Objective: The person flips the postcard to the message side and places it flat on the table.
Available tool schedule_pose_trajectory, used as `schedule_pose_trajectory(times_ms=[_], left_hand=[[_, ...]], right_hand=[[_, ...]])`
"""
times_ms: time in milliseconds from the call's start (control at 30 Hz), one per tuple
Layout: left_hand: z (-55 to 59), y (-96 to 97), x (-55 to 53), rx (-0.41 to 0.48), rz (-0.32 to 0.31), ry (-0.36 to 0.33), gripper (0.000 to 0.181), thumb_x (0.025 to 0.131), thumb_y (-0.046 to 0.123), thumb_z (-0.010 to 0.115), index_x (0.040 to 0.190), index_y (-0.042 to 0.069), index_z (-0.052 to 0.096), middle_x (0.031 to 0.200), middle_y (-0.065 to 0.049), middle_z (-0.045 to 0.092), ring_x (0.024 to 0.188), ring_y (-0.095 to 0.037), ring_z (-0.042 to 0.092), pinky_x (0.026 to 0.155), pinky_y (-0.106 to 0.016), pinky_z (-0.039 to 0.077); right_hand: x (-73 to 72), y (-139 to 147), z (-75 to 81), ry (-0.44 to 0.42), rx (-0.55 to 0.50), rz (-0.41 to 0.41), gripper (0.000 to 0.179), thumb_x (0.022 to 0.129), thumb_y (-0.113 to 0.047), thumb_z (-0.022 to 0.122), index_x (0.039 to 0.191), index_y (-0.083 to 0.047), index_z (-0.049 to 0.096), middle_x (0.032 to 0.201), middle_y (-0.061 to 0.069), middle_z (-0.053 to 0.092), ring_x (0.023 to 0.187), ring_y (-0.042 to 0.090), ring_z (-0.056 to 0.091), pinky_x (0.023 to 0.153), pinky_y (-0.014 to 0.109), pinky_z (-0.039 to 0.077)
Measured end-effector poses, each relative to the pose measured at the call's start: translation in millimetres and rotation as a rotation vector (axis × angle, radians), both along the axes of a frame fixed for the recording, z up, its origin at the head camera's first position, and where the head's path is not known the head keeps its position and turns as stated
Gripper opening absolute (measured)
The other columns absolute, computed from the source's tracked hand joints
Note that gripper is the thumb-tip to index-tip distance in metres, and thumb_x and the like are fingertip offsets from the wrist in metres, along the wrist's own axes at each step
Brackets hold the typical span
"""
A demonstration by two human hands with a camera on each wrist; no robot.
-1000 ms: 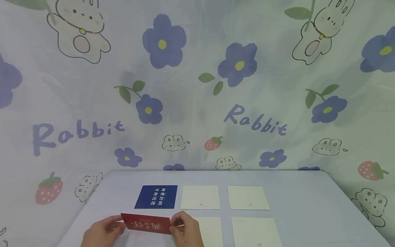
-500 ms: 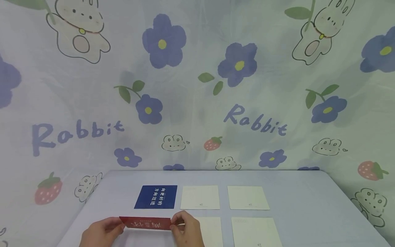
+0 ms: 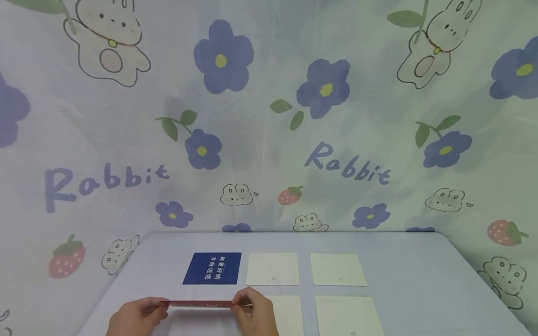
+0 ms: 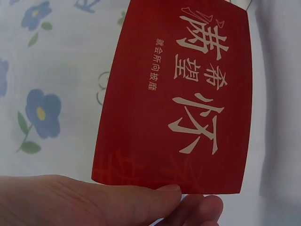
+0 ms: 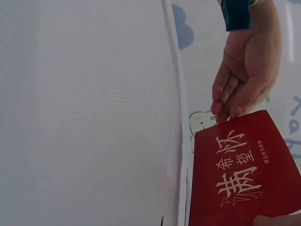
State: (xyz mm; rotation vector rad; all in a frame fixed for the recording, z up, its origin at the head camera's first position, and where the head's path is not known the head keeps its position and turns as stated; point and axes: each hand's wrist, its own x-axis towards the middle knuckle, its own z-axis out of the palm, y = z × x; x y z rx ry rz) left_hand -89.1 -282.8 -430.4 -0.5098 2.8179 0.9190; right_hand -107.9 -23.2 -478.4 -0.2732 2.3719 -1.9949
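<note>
Both hands hold a red card point(image 3: 199, 304) at its two short ends, above the near part of the table. It appears almost edge-on in the head view. My left hand point(image 3: 136, 318) pinches the left end between thumb and fingers. At the other end, my right hand point(image 3: 257, 313) pinches it the same way. In the left wrist view, the red card point(image 4: 174, 94) shows pale Chinese characters and bows slightly. The right wrist view also shows this printed face of the red card point(image 5: 244, 174), with my left hand point(image 5: 249, 70) at its far end.
A dark blue card point(image 3: 212, 268) with white characters lies on the table point(image 3: 403, 261) beyond the red card. To its right are several cream cards, among them a back one point(image 3: 338, 269) and a front one point(image 3: 350, 315). A rabbit-and-flower cloth point(image 3: 269, 158) hangs behind.
The red card has tilted from showing its printed face to nearly edge-on in the head view. My left hand has shifted slightly left and down; my right hand has barely moved.
</note>
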Motion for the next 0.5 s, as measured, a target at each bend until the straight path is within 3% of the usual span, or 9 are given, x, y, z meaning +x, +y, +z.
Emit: schedule_pose_trajectory(times_ms=[200,333,500], left_hand=[[-1.6,-3.0,-0.1,0.004,-0.021,0.008,0.025,0.093,0.024,0.07,0.103,0.002,0.076,0.081,-0.005,0.076,0.075,-0.019,0.07,0.073,-0.045,0.055],[-5.2,-6.1,-0.7,0.029,-0.014,0.007,0.025,0.093,0.025,0.07,0.101,0.002,0.076,0.078,-0.003,0.075,0.069,-0.013,0.069,0.066,-0.036,0.052],[-11.7,-9.9,-3.4,0.095,0.018,-0.028,0.023,0.094,0.02,0.069,0.102,-0.001,0.075,0.079,-0.004,0.075,0.071,-0.015,0.069,0.066,-0.034,0.054]], right_hand=[[-0.2,1.4,0.2,0.033,-0.013,0.006,0.021,0.082,0.004,0.072,0.082,-0.016,0.069,0.079,-0.013,0.067,0.076,-0.001,0.062,0.074,0.021,0.056],[-1.1,1.1,-1.2,0.051,-0.019,0.003,0.02,0.082,0.004,0.072,0.081,-0.016,0.069,0.079,-0.012,0.068,0.074,-0.001,0.062,0.073,0.021,0.056],[-2.1,0.7,-2.1,0.036,-0.02,0.002,0.02,0.083,0.004,0.072,0.082,-0.016,0.069,0.079,-0.016,0.066,0.075,-0.001,0.063,0.075,0.02,0.056]])
